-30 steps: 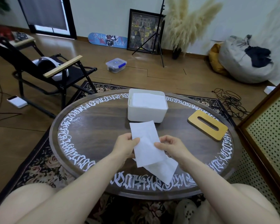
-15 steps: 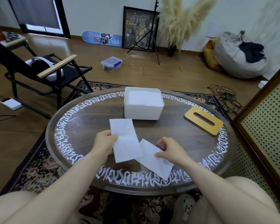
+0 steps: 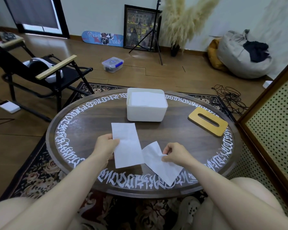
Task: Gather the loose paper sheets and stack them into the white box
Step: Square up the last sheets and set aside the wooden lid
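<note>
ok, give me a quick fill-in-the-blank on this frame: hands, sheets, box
1. The left hand holds the ____ of the two loose sheets.
2. The right hand pinches the tilted sheet, which lies partly ____ the upright sheet.
3. The white box already contains ____.
4. The wooden lid lies to the ____ of the box.

Missing words: upright; under; sheets; right
</note>
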A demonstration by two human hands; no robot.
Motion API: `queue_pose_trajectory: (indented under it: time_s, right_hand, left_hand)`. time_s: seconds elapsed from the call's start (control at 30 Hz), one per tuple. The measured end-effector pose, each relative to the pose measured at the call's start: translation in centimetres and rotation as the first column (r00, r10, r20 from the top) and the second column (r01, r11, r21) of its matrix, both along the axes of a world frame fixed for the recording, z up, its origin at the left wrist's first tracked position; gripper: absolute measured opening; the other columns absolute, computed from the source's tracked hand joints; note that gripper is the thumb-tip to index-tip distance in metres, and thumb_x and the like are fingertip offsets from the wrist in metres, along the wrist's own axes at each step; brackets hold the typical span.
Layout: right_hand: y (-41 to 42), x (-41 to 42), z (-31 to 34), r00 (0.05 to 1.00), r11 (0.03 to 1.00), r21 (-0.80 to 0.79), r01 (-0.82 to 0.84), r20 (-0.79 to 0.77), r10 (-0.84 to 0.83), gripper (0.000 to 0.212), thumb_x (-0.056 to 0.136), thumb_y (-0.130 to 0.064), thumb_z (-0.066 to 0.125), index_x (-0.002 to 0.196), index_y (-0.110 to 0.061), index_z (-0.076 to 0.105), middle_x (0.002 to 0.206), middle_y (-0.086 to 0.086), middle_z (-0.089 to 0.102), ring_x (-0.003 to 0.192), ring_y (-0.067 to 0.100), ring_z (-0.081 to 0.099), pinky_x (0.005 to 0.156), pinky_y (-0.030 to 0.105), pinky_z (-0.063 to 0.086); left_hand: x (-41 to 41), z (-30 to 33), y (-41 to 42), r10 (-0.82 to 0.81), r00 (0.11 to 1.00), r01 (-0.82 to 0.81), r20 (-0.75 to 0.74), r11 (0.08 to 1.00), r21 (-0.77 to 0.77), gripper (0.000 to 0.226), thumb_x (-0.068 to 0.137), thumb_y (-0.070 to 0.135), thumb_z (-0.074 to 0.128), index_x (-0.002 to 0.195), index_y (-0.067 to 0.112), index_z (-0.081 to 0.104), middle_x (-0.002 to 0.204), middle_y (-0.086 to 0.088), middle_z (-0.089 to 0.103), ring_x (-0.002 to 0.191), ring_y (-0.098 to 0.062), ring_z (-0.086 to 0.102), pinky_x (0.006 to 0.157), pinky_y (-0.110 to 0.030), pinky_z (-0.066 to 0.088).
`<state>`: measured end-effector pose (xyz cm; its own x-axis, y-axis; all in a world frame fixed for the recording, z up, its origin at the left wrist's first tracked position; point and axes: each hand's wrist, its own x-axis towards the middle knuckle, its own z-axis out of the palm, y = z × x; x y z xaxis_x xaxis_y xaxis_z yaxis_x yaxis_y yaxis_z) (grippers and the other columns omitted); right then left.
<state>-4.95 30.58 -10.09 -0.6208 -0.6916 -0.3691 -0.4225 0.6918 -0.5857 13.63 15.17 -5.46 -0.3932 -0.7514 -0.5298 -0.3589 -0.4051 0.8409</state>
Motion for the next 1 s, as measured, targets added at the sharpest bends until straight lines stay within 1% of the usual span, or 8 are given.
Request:
queue_pose_trajectory:
  time_s: [0.2,0.4,0.5,0.6,0.7,0.8,0.9,1.0]
  right_hand:
    - [-0.1,-0.4,0.2,0.998,0.998,0.005,0.057,-0.012,-0.057,0.021,0.073,-0.013,0.072,0.085,-0.016,0.054,0.082,-0.002,0.060,0.073,0.017,0.058,0.063,0.033,0.047]
    - [-0.2,-1.0,0.6,0.986,0.994,0.044,0.103,0.125,-0.107,0.045,0.072,-0.019,0.081,0.108,-0.013,0.055,0.099,-0.002,0.056,0.091,0.020,0.059,0.066,0.028,0.046]
    - [-0.2,-1.2,0.4,0.971,0.982,0.009,0.186,0.154,-0.185,0.033,0.074,-0.027,0.080,0.097,-0.011,0.062,0.095,0.003,0.063,0.090,0.021,0.062,0.072,0.031,0.047]
    - [-0.2,-1.3,0.1,0.977,0.986,0.027,0.164,0.133,-0.166,0.012,0.079,-0.021,0.073,0.073,-0.015,0.064,0.078,0.000,0.063,0.077,0.018,0.060,0.071,0.033,0.048]
    - [-0.2,-1.3,0.6,0.975,0.986,0.010,0.167,0.144,-0.166,0.014,0.080,-0.017,0.070,0.068,-0.018,0.063,0.075,-0.001,0.063,0.076,0.019,0.060,0.073,0.033,0.049]
    - [-0.2,-0.7,2.4,0.959,0.973,-0.075,0.218,0.201,-0.199,0.016,0.087,-0.012,0.065,0.072,-0.015,0.062,0.077,0.002,0.063,0.077,0.019,0.061,0.071,0.031,0.048]
    - [0.2,-0.1,4.7,0.925,0.933,-0.225,0.282,0.322,-0.202,0.008,0.092,-0.009,0.059,0.087,-0.007,0.066,0.079,0.005,0.065,0.068,0.015,0.060,0.057,0.024,0.046]
    - [0.9,0.2,6.3,0.913,0.885,-0.343,0.316,0.365,-0.184,0.009,0.093,-0.011,0.059,0.095,-0.009,0.067,0.079,0.000,0.066,0.061,0.007,0.060,0.049,0.016,0.042]
  left_hand:
    - [-0.4,0.0,0.3,-0.005,1.000,0.005,-0.005,1.000,0.004,0.028,0.096,-0.003,0.047,0.122,0.000,0.056,0.125,-0.018,0.060,0.097,-0.028,0.059,0.081,-0.042,0.050]
    - [-0.7,0.1,0.6,-0.008,1.000,0.008,0.002,1.000,0.010,0.028,0.095,-0.004,0.046,0.122,-0.001,0.056,0.125,-0.019,0.060,0.094,-0.027,0.058,0.081,-0.042,0.050]
    - [-0.8,0.0,0.7,-0.009,1.000,0.009,0.001,1.000,0.011,0.028,0.095,-0.004,0.046,0.121,0.000,0.056,0.124,-0.018,0.060,0.094,-0.027,0.058,0.081,-0.042,0.049]
    - [-0.9,-0.2,0.7,-0.006,1.000,0.005,0.008,1.000,0.010,0.027,0.096,-0.002,0.047,0.121,0.001,0.057,0.124,-0.017,0.060,0.094,-0.026,0.058,0.080,-0.042,0.050]
    - [-1.0,-0.6,0.4,0.006,1.000,-0.006,-0.006,1.000,0.022,0.027,0.095,-0.003,0.048,0.121,0.000,0.057,0.121,-0.017,0.061,0.093,-0.028,0.060,0.084,-0.044,0.051]
    - [-1.2,-0.8,0.3,0.007,1.000,-0.007,-0.014,1.000,0.023,0.025,0.095,-0.003,0.048,0.117,0.002,0.058,0.114,-0.015,0.062,0.093,-0.028,0.060,0.083,-0.044,0.052]
    - [-1.4,-0.8,0.4,0.022,1.000,-0.022,-0.020,1.000,0.014,0.020,0.096,0.000,0.049,0.113,0.005,0.058,0.108,-0.012,0.060,0.093,-0.028,0.060,0.079,-0.043,0.052]
    - [-1.6,-0.8,0.6,0.022,0.999,-0.022,-0.037,1.000,-0.015,0.013,0.097,0.005,0.048,0.106,0.011,0.056,0.104,-0.008,0.059,0.091,-0.024,0.059,0.071,-0.037,0.051]
